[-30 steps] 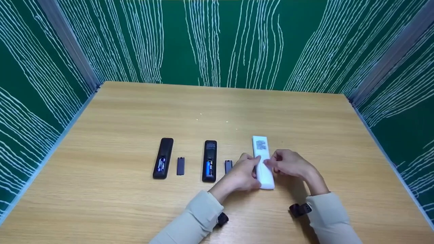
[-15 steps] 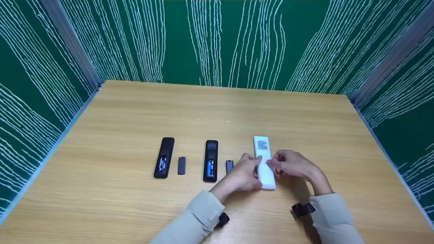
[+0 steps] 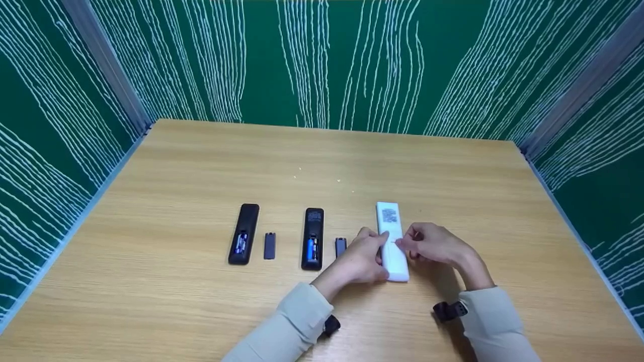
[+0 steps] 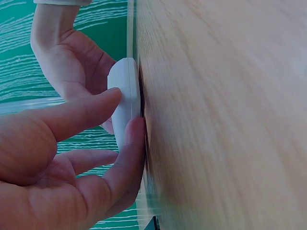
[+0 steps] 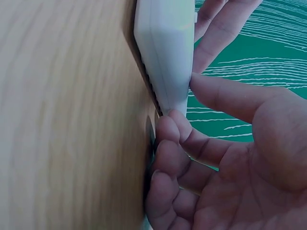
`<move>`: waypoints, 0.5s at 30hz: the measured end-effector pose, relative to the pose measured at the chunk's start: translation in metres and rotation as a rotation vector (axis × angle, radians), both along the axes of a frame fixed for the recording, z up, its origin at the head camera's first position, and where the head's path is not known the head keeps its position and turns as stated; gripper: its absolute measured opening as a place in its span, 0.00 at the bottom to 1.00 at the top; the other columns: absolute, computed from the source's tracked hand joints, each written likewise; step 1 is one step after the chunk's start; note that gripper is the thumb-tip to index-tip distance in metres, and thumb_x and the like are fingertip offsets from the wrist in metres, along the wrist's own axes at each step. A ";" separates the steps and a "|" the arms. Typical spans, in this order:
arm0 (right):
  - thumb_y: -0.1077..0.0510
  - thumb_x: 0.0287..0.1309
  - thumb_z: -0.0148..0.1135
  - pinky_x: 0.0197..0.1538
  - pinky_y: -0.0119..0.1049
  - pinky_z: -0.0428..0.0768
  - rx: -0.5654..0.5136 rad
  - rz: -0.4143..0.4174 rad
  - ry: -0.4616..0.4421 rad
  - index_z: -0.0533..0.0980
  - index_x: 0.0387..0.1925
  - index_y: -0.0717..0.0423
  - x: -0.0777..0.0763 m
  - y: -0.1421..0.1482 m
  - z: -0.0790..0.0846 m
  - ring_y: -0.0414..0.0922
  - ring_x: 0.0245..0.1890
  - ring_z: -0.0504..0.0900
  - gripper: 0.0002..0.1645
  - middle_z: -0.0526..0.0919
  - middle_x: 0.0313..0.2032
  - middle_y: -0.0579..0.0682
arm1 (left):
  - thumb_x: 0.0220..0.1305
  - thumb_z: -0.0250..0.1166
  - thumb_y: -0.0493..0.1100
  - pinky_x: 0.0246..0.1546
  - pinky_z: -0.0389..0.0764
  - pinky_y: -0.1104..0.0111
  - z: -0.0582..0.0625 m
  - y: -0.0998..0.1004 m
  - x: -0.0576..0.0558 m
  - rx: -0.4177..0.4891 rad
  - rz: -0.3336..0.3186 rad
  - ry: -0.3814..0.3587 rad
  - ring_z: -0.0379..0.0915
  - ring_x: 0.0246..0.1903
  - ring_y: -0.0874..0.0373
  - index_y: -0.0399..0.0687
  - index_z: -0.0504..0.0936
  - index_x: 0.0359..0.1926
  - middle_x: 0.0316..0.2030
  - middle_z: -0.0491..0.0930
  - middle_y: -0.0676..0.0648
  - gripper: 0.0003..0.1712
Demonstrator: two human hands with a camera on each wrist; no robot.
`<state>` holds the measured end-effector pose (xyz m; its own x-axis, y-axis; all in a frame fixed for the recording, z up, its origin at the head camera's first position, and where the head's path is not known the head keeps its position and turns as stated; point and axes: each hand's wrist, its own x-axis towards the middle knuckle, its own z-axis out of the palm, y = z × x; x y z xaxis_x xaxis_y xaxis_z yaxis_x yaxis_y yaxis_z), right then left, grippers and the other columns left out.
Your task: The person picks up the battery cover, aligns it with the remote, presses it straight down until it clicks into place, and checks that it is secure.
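Observation:
A white remote control point(image 3: 395, 262) lies face down on the table, a printed label near its far end. My left hand point(image 3: 358, 257) grips its left side, thumb on the upturned back and fingers along the edge. From the right, my right hand point(image 3: 435, 244) pinches it, the thumb on the back and curled fingertips against the side. In the right wrist view, a small piece juts from the back of the remote point(image 5: 165, 43). Two black remotes point(image 3: 313, 223) point(image 3: 247, 218) lie to the left, their battery bays uncovered with batteries inside.
Dark battery covers point(image 3: 269, 246) point(image 3: 340, 245) lie to the right of each black remote, one partly behind my left hand. Small pale specks point(image 3: 338, 180) dot the wooden table point(image 3: 176, 301). Green walls point(image 3: 282, 60) with white lines stand along the back and sides.
Both hands keep their hold on the white remote, with hardly any movement. The whole head view has shifted very slightly.

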<state>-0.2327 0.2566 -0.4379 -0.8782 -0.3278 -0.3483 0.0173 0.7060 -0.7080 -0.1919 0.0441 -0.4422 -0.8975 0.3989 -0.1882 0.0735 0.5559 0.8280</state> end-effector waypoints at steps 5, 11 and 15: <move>0.49 0.74 0.64 0.27 0.31 0.73 -0.015 0.031 -0.004 0.75 0.40 0.59 0.000 0.001 0.001 0.43 0.26 0.75 0.16 0.80 0.29 0.50 | 0.48 0.78 0.23 0.39 0.80 0.78 -0.002 -0.001 -0.001 0.023 -0.011 0.020 0.79 0.41 0.60 0.35 0.64 0.79 0.65 0.69 0.42 0.57; 0.48 0.74 0.63 0.28 0.31 0.73 -0.011 0.046 -0.030 0.74 0.41 0.59 0.001 0.001 0.003 0.43 0.26 0.74 0.16 0.80 0.29 0.49 | 0.49 0.79 0.24 0.39 0.80 0.79 -0.003 -0.001 -0.001 0.021 -0.009 0.017 0.77 0.40 0.61 0.36 0.64 0.79 0.64 0.69 0.43 0.56; 0.48 0.74 0.64 0.29 0.32 0.74 0.005 0.046 -0.053 0.75 0.42 0.58 0.002 0.000 0.004 0.43 0.26 0.75 0.16 0.80 0.29 0.49 | 0.50 0.79 0.24 0.39 0.80 0.79 -0.002 0.000 0.000 0.012 -0.002 0.009 0.76 0.40 0.62 0.38 0.63 0.80 0.65 0.69 0.44 0.57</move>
